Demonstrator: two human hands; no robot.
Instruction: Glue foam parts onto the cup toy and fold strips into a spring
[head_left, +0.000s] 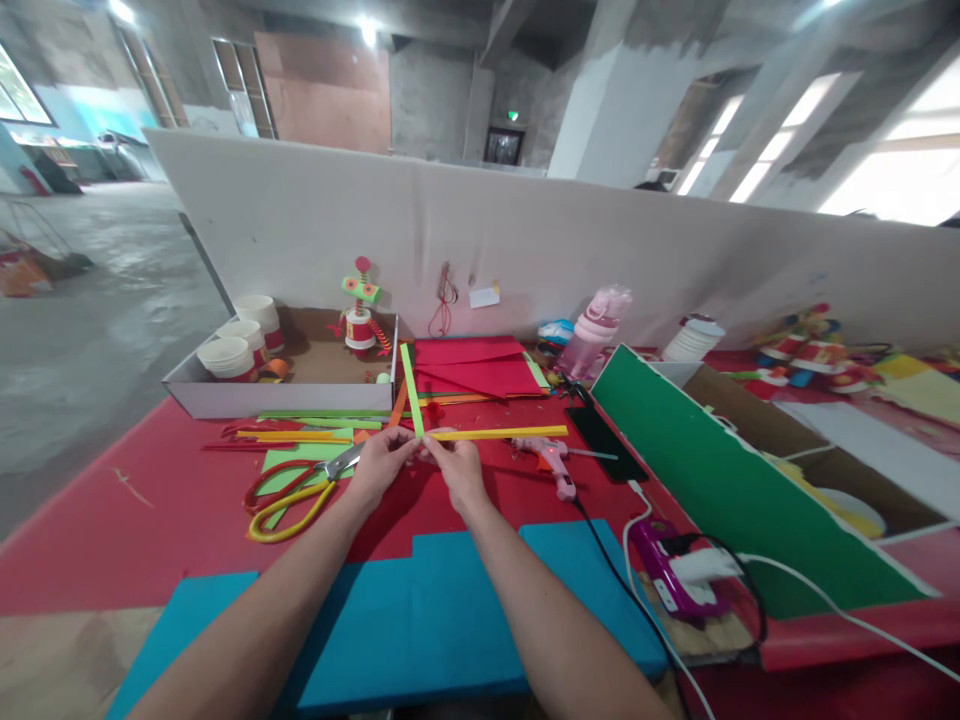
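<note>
My left hand (pixel 385 462) and my right hand (pixel 456 466) meet over the table, fingertips pinched where two paper strips cross. A light green paper strip (pixel 412 388) stands up and away from the pinch. The yellow paper strip (pixel 510 433) runs out to the right from my right fingers. How the strip ends overlap is hidden by my fingers. Left of my left hand lie scissors (pixel 292 510) with red and yellow handles, partly on green paper (pixel 276 462). A pink glue gun (pixel 553 462) rests right of my right hand.
A shallow box (pixel 281 400) holds paper cups (pixel 227 357) and a spring-necked cup figure (pixel 361 325). Red paper (pixel 480 367) lies behind the hands. To the right are a phone (pixel 606 445), a pink bottle (pixel 598 330), a green-sided box (pixel 739 490) and a purple power strip (pixel 671 575) with cables.
</note>
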